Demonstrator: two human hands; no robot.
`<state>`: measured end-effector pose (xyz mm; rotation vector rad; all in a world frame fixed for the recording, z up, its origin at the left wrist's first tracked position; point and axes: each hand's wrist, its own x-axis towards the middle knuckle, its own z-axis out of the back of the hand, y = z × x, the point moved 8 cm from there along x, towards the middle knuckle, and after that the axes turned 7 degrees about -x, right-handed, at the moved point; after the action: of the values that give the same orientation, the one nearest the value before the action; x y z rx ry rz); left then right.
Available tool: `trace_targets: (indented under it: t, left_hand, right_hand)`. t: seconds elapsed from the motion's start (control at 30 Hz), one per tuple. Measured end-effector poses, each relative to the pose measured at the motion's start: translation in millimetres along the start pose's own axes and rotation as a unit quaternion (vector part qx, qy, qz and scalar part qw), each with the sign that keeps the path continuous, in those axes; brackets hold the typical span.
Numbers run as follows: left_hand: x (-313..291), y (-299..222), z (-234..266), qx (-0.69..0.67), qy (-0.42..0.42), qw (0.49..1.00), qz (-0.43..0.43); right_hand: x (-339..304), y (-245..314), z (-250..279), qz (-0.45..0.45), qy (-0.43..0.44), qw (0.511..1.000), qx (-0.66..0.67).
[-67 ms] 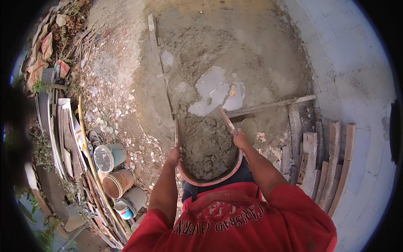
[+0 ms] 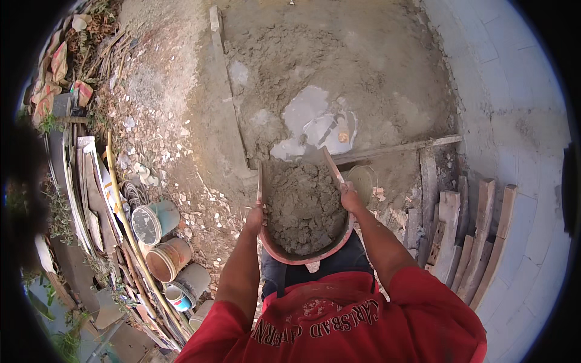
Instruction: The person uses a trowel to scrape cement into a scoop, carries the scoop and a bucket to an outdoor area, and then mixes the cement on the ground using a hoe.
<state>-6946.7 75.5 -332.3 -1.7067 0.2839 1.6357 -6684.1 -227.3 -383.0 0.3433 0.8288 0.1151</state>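
Note:
I hold a reddish scoop-shaped pan [image 2: 330, 164] in front of my body, its curved rim near me and its open end pointing away. Wet grey mortar [image 2: 304, 209] fills it. My left hand [image 2: 255, 218] is closed on the left side wall. Around the right side wall, a little farther forward, my right hand [image 2: 351, 198] is wrapped. Past the pan's open end lies a bed of wet mortar [image 2: 393, 91], with a milky grey puddle [image 2: 302, 112] and a small tan object [image 2: 343, 130] at its edge.
A long board [image 2: 229, 91] edges the mortar on the left; another plank [image 2: 399, 149] crosses its near right side. Several buckets [image 2: 156, 222] and a heap of boards stand left. Upright wood pieces [image 2: 448, 230] line the pale block wall [image 2: 514, 145] at right.
The ground has shifted slightly upward in view. The pan and both hands have moved slightly to the right, and both hands keep their grip.

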Motion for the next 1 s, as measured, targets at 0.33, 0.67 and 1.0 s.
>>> trace_targets:
  t: [0.33,0.67,1.0]
  left_hand:
    - [318,6,-81,0.044,0.033,0.99,0.128]
    - [417,12,-50,0.025,0.032,0.999,-0.015]
    - [299,46,-30,0.273,-0.106,0.955,-0.053]
  right_hand:
    - [237,-71,-71,-0.096,0.059,0.991,-0.078]
    - [244,-114,-124,-0.162,-0.051,0.985,0.034]
    - [168,-84,-150,-0.223,0.036,0.942,0.247]
